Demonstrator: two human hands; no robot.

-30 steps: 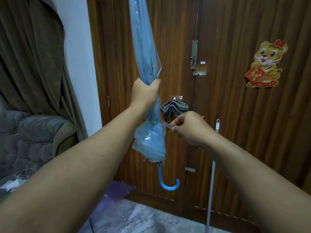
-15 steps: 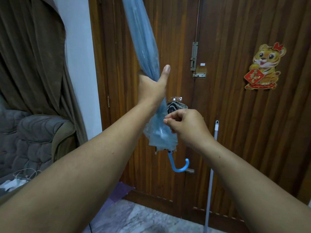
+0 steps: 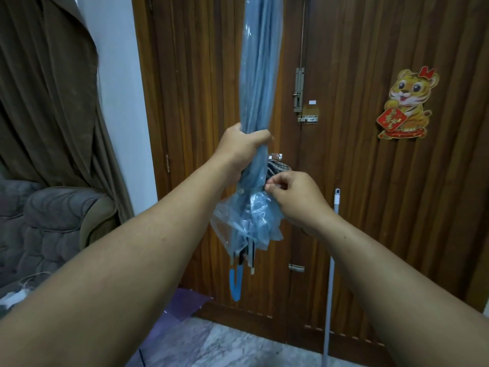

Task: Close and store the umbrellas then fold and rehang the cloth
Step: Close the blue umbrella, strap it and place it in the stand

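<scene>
Blue translucent plastic umbrella (image 3: 258, 102) held upright, handle down, before the wooden door (image 3: 370, 181): left hand (image 3: 242, 148) fisted around its canopy, right hand (image 3: 293, 196) pinching the gathered folds lower down.

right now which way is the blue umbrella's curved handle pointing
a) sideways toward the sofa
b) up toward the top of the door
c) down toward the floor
c: the left hand grips the furled blue umbrella mid-canopy, and its curved handle hangs at the bottom, above the floor.
</scene>
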